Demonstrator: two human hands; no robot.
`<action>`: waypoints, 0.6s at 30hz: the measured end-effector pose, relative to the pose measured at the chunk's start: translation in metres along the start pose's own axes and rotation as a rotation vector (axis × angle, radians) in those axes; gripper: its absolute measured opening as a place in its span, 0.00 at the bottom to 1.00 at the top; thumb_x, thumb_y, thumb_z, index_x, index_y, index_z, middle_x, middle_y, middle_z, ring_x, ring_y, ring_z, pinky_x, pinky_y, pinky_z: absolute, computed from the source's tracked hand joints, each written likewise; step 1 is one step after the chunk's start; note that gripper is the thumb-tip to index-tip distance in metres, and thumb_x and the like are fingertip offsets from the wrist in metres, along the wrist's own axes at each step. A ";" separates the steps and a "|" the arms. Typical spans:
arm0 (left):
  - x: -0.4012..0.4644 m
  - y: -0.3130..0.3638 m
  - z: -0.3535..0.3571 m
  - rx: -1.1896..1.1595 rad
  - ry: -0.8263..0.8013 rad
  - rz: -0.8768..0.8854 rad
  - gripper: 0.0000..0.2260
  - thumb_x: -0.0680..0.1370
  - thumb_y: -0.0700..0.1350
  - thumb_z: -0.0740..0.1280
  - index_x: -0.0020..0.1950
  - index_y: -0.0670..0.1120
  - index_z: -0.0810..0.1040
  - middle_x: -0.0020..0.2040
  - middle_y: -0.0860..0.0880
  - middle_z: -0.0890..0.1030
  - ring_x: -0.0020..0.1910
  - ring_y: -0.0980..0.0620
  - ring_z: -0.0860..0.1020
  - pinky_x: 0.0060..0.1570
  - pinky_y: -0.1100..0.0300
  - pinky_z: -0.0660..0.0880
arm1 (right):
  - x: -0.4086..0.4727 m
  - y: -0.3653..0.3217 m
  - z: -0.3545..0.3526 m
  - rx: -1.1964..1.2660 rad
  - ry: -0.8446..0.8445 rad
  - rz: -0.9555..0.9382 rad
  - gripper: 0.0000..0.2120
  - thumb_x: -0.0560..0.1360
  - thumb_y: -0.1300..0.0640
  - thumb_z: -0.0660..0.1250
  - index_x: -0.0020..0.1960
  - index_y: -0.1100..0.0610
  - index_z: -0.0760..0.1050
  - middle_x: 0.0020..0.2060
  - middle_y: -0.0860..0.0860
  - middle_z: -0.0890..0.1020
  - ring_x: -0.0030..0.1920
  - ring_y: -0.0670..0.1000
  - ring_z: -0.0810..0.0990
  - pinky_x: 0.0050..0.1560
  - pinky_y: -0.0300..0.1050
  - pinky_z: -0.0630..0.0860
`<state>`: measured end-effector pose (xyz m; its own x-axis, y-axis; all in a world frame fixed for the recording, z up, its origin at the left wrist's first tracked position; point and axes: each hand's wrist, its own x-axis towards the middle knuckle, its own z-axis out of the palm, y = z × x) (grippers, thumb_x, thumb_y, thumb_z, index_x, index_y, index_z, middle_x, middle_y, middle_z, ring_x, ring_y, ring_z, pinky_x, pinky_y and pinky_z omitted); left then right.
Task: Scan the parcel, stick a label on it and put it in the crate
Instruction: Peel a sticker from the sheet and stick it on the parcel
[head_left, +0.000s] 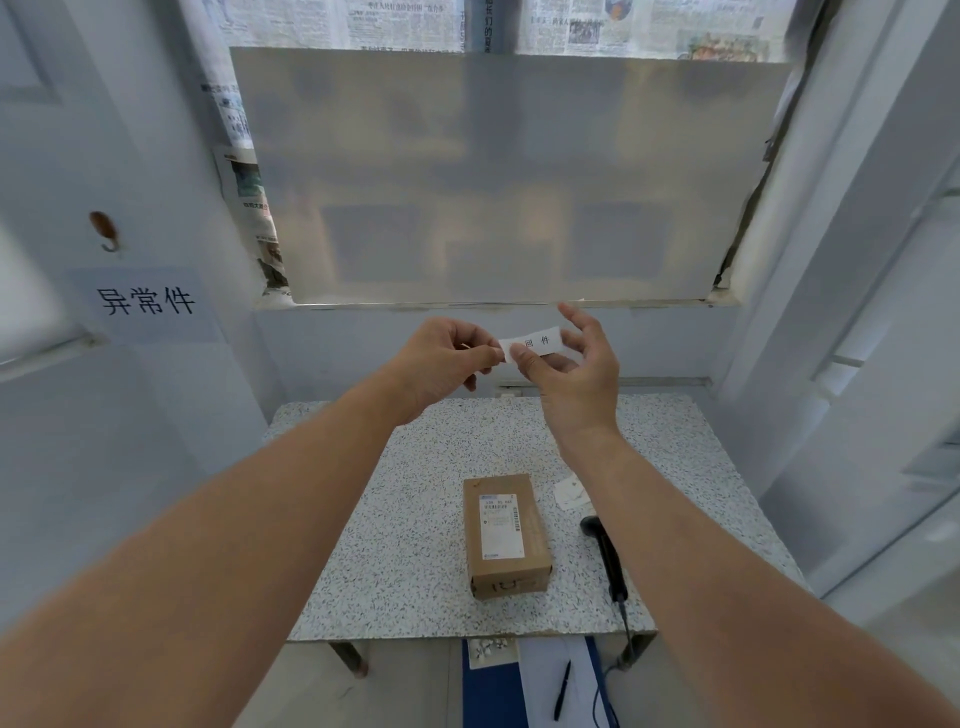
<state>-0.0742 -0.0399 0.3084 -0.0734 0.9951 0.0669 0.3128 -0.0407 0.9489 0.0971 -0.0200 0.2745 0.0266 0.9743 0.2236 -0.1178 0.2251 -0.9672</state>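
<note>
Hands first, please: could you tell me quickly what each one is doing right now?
Left hand: pinched shut on one end of the label.
Right hand: thumb and fingers on the same label, other fingers spread open.

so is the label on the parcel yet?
No. The label is held up between both hands, well above the parcel on the table.

Newspaper-covered window, wall sign, brown hook, black pen on blue folder.
</note>
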 end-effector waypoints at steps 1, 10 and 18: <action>0.000 0.000 0.001 0.024 0.018 0.005 0.05 0.77 0.42 0.73 0.46 0.40 0.85 0.39 0.44 0.82 0.39 0.47 0.78 0.44 0.53 0.78 | 0.001 0.001 0.000 -0.116 0.012 -0.026 0.32 0.71 0.56 0.82 0.72 0.45 0.75 0.66 0.52 0.75 0.59 0.52 0.82 0.61 0.51 0.82; -0.001 0.002 0.012 0.124 0.101 0.017 0.06 0.78 0.40 0.72 0.48 0.38 0.85 0.32 0.49 0.79 0.23 0.61 0.71 0.24 0.70 0.68 | -0.001 0.004 -0.007 -0.530 -0.035 -0.261 0.09 0.72 0.50 0.80 0.51 0.51 0.89 0.49 0.46 0.77 0.54 0.49 0.78 0.51 0.44 0.80; 0.004 0.004 0.016 0.094 0.081 -0.016 0.04 0.76 0.40 0.74 0.47 0.38 0.86 0.35 0.46 0.82 0.31 0.54 0.76 0.34 0.63 0.75 | 0.002 0.005 -0.009 -0.670 -0.033 -0.372 0.10 0.75 0.50 0.78 0.53 0.54 0.88 0.49 0.48 0.81 0.52 0.52 0.80 0.45 0.45 0.79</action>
<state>-0.0586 -0.0349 0.3075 -0.1543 0.9847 0.0807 0.3985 -0.0127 0.9171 0.1053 -0.0169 0.2693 -0.0844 0.8359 0.5423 0.5207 0.5010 -0.6913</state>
